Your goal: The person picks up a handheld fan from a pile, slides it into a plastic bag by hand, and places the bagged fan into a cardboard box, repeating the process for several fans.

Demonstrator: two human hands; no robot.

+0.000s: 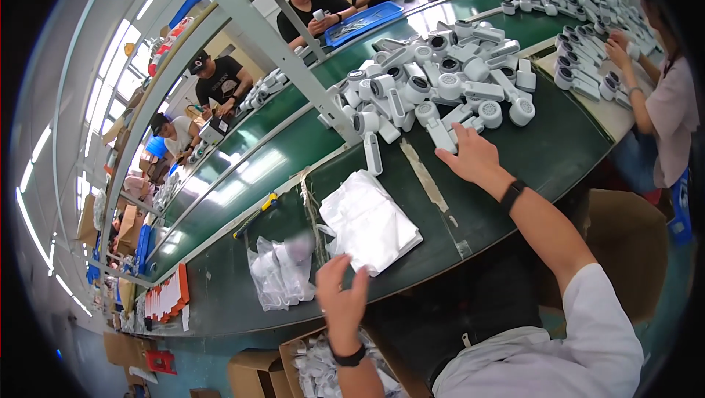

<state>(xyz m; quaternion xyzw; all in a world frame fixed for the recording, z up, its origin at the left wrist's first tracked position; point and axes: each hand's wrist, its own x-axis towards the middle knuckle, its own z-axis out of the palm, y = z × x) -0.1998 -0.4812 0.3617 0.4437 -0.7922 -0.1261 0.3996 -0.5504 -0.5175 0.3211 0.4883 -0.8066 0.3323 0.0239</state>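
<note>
My right hand (474,157) reaches to the front of a large pile of handheld fans (448,86), grey-white with round grilled heads. Its thumb and fingers close about the handle end of one handheld fan (435,125), which still lies against the pile. My left hand (342,297) is off the table's near edge, thumb and fingers apart, holding nothing. Just beyond it is a stack of white plastic bags (371,222). To its left, several fans in clear bags (279,273) lie together, partly blurred.
A yellow-and-black cutter (255,214) lies on the green table (507,233). Below the edge stands a carton (290,361) of bagged pieces. A metal frame post (294,75) rises beyond the bags. Co-workers sit across and at the right, where a person's hand (619,49) handles fans.
</note>
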